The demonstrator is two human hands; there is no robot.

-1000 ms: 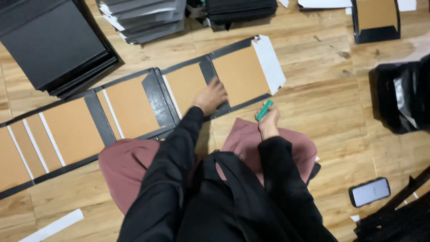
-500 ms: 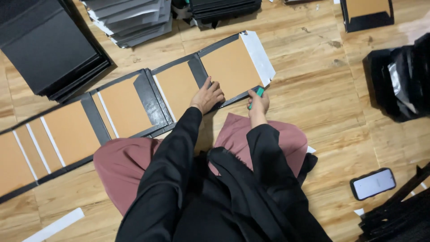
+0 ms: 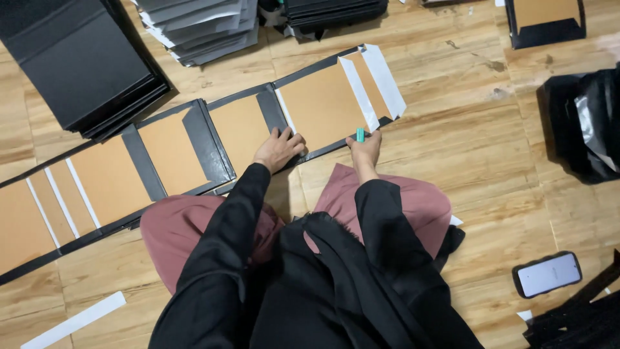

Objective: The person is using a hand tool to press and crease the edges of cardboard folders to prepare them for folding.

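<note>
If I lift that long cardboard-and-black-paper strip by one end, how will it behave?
The strip would probably fold at the black gaps between its brown boards, since only paper joins them. Each board looks stiff and flat. It seems light for its length, sliding easily unless the left hand pins it.

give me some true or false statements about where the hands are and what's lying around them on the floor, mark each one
1. The left hand lies flat on the unfolded box blank. True.
2. The right hand holds a red pair of scissors. False: it grips a small green tool at the near edge of the blank.
3. A phone lies on the wooden floor, off to the person's right. True.
4. The phone rests on top of the blank. False: it lies apart from it, on bare floor.
5. A stack of black boards sits at upper left. True.
</note>
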